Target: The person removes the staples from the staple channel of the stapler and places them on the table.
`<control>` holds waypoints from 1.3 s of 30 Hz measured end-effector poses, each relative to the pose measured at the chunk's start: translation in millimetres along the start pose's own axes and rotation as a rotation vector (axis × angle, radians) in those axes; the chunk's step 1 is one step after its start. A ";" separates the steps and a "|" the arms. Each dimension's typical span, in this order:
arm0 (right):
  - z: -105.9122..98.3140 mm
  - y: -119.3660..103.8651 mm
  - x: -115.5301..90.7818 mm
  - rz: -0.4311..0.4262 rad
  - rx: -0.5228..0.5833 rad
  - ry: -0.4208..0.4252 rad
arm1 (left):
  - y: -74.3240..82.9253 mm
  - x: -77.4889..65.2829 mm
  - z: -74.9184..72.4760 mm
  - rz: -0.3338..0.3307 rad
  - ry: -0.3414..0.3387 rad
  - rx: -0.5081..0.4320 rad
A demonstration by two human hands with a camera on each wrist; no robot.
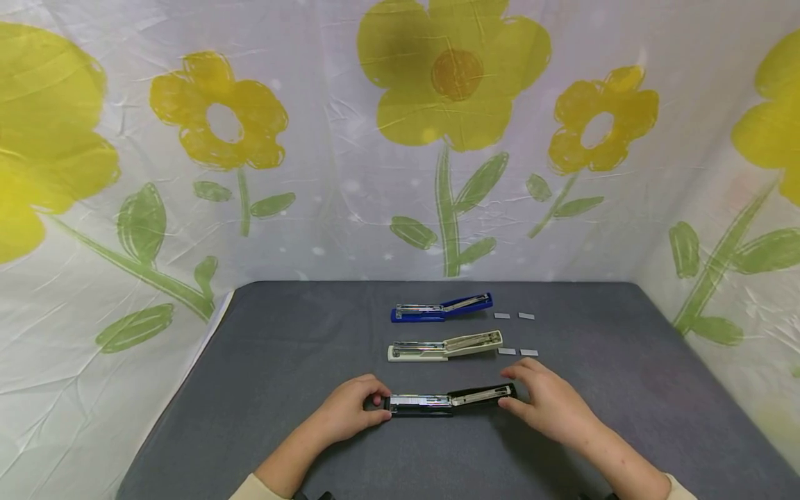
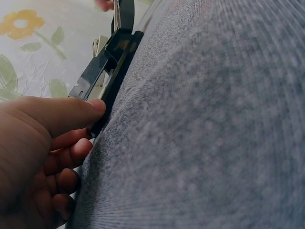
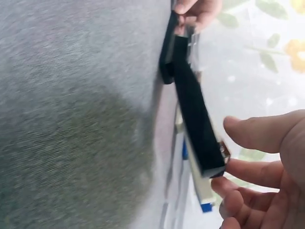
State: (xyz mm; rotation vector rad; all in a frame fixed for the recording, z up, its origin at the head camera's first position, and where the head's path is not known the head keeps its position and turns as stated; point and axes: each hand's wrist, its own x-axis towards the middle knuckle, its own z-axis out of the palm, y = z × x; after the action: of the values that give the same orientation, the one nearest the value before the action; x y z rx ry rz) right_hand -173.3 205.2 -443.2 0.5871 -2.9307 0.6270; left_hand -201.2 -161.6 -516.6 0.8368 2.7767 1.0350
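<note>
A black stapler (image 1: 420, 405) lies opened out on the dark grey table, its top arm (image 1: 484, 396) folded back to the right and tilted up. A bright silvery strip shows along its channel. My left hand (image 1: 355, 410) pinches the left end of the base; its thumb (image 2: 78, 113) lies along the side in the left wrist view. Around the raised right end my right hand (image 1: 550, 403) is spread. In the right wrist view, its thumb (image 3: 257, 133) stands apart from the top arm, and a fingertip is right at the arm's end.
Behind the black stapler lies a cream stapler (image 1: 417, 352), also opened out, and farther back a blue stapler (image 1: 419, 314). Two small staple strips (image 1: 507, 351) lie right of the cream one, two more staple strips (image 1: 502, 316) by the blue. A flowered cloth (image 1: 350, 229) hangs behind the table.
</note>
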 end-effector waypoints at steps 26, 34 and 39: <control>32.6 -70.2 34.6 -0.192 0.243 -0.062 | -0.8 -0.5 1.2 -0.009 0.003 0.000; 49.7 -81.7 38.9 -0.178 0.137 -0.115 | 2.2 -1.1 -1.0 -0.009 0.010 0.006; 58.3 -85.1 38.3 -0.175 0.044 -0.095 | 1.8 -1.1 -1.1 -0.009 0.012 0.006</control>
State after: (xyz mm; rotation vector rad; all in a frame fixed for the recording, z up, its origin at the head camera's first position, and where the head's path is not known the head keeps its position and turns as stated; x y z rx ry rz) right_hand -176.1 96.1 -458.2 0.8905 -2.9135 0.6609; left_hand -199.7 -161.7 -514.7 0.8199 2.7925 1.0347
